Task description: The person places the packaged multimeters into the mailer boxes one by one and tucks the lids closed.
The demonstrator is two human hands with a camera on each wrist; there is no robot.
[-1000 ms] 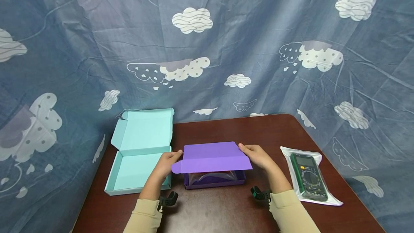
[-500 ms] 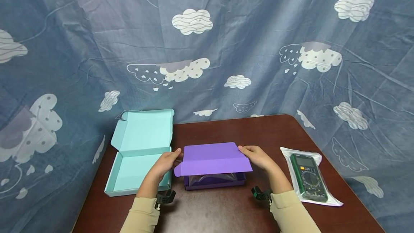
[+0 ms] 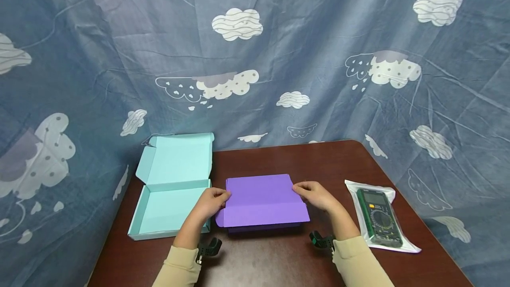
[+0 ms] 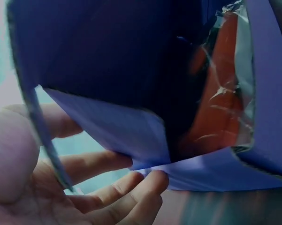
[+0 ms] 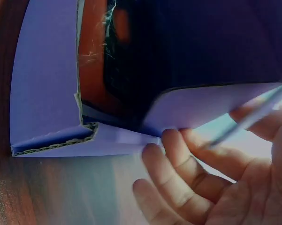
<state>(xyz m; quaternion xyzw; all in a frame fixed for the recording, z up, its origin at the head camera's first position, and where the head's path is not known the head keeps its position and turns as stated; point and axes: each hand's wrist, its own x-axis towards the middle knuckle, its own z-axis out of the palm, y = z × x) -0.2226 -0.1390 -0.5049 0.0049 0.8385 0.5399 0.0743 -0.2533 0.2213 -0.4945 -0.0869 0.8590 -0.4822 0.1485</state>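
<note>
A purple cardboard box [image 3: 259,214] stands mid-table, its hinged lid lowered over the tray with the front flap hanging forward. My left hand [image 3: 212,202] holds the lid's left edge between thumb and fingers; in the left wrist view its fingertips [image 4: 152,180] touch the side flap and wall. On the opposite edge my right hand [image 3: 316,194] pinches the lid, with fingertips [image 5: 171,140] against the right side flap. Through the side gaps an orange-red and black item [image 4: 220,89] in clear plastic shows inside the box; its kind is hidden.
Left of it, a light-blue cardboard box [image 3: 171,209] lies with its lid raised, close beside my left hand. A green multimeter [image 3: 380,217] in a clear-and-white pouch lies at the right. A cloud-patterned cloth [image 3: 255,56] hangs behind the brown table [image 3: 318,158].
The purple lid has come down at the front, covering the bagged item in the head view. My left hand moved off the flap's ear, then onto the lid edge; the right stayed nearly still.
</note>
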